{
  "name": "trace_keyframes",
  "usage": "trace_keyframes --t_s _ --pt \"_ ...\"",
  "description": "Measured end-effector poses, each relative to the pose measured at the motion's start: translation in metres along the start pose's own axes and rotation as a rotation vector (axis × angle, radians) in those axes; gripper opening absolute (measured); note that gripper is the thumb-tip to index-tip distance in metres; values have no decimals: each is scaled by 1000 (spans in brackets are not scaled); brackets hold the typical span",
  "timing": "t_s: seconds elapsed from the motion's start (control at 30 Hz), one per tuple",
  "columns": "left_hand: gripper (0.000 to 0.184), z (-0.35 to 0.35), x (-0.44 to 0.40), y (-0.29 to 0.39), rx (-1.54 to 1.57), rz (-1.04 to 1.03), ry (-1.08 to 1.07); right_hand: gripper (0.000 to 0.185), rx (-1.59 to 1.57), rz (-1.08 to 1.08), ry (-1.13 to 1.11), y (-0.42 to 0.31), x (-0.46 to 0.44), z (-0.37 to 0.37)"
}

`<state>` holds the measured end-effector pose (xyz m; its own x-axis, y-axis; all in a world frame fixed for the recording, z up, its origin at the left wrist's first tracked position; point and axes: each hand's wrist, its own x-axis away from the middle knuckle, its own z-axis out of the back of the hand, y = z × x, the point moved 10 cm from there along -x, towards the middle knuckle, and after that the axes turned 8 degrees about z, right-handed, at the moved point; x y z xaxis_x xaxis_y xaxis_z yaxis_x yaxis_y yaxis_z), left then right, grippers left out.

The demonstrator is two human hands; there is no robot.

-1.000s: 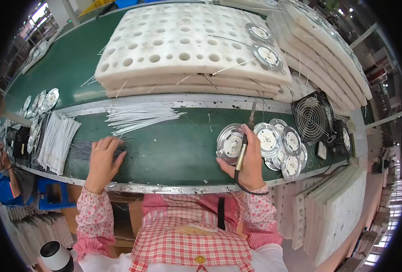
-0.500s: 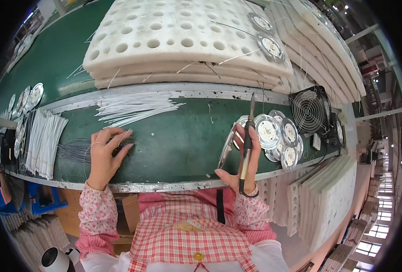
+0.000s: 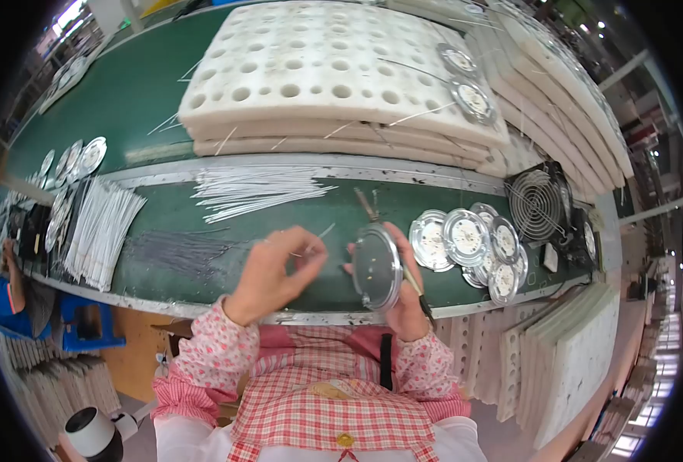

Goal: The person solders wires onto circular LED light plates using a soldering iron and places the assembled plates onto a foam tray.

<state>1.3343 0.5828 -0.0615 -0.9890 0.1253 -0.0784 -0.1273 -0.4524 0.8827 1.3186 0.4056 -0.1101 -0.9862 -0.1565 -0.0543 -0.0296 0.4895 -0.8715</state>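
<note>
My left hand (image 3: 281, 271) is over the middle of the green bench, thumb and fingers pinched on a thin wire (image 3: 327, 229) whose light end sticks out past the fingertips. Some motion blur covers these fingers. Close by on the right, my right hand (image 3: 409, 312) grips a round, clear-rimmed disc (image 3: 377, 268), turned so its grey side faces left. The same hand holds a soldering iron (image 3: 367, 205), mostly hidden behind the disc, its tip pointing up and away. Grey wires (image 3: 176, 252) lie in a bunch left of my left hand.
White wires (image 3: 257, 191) lie along the bench's back, with another white bundle (image 3: 104, 235) at left. Several discs (image 3: 465, 237) overlap at right beside a black fan (image 3: 538, 204). Perforated foam boards (image 3: 318, 104) stand behind. A co-worker's arm (image 3: 16, 281) shows far left.
My left hand has moved right from the grey wires towards the disc, bringing a thin wire. My right hand has turned the disc from edge-on to show its grey side, and the iron has shifted left.
</note>
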Motion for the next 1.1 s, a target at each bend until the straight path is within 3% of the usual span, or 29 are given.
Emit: trace_keyframes --t_s 0.07,0.2,0.6,0.97,1.07,1.1 --pt "10 -20 -1 20 21 -65 -20 90 -111 -43 -25 2 0 -4" --pt "11 -31 -4 30 19 -110 13 95 -7 -9 4 1 -3 5" --pt "9 -38 -9 13 124 13 21 107 49 23 -31 4 -7 7" --pt "19 -43 20 45 -209 -311 293 110 -20 39 11 11 5 9" --pt "18 -47 16 35 -151 -223 197 105 150 71 66 1 10 17" --pt "16 -47 13 30 -130 -179 145 102 491 200 28 -16 10 20"
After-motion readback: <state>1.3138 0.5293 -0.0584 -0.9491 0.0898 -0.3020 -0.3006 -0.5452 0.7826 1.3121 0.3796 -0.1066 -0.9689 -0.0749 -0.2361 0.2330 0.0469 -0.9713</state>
